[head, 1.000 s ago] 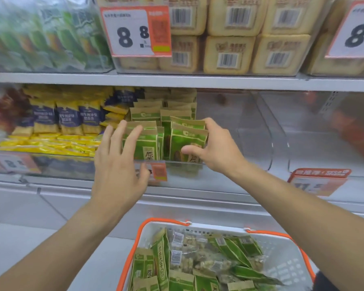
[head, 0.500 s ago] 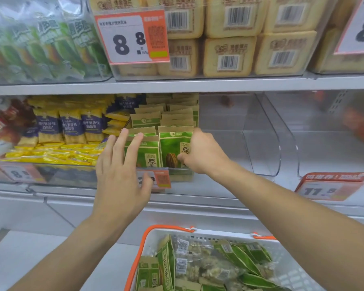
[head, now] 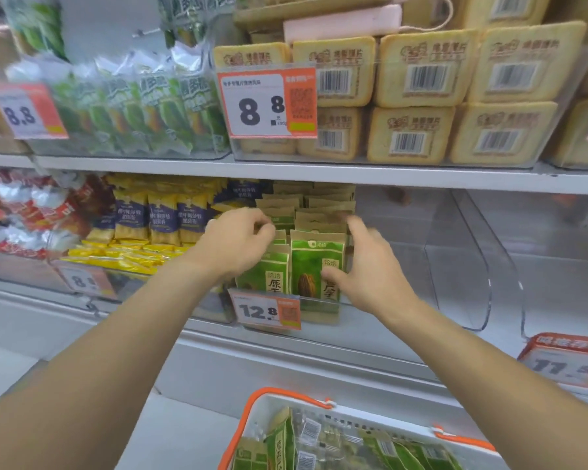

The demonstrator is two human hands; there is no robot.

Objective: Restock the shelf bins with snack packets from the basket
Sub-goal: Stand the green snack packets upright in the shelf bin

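Note:
Green snack packets [head: 314, 262] stand upright in two rows at the left of a clear shelf bin [head: 469, 283]. My left hand [head: 238, 242] reaches over the left row, its fingers curled on the top of a packet [head: 269, 279] there. My right hand [head: 370, 269] is at the right row, fingers spread along its side and thumb resting on the front packet's face. Below, a white basket with an orange rim [head: 252, 412] holds more green packets [head: 280, 442].
A 12.8 price tag [head: 265, 312] hangs on the bin front. Yellow and purple packets [head: 160, 218] fill the bin to the left. The bin's right part and the neighbouring bin [head: 557, 266] hold nothing. Biscuit packs [head: 418, 72] sit on the shelf above.
My right hand has let go of the front packet and spread beside the row. My left hand moved up from the bin front and curled over the left row. The view tilted up.

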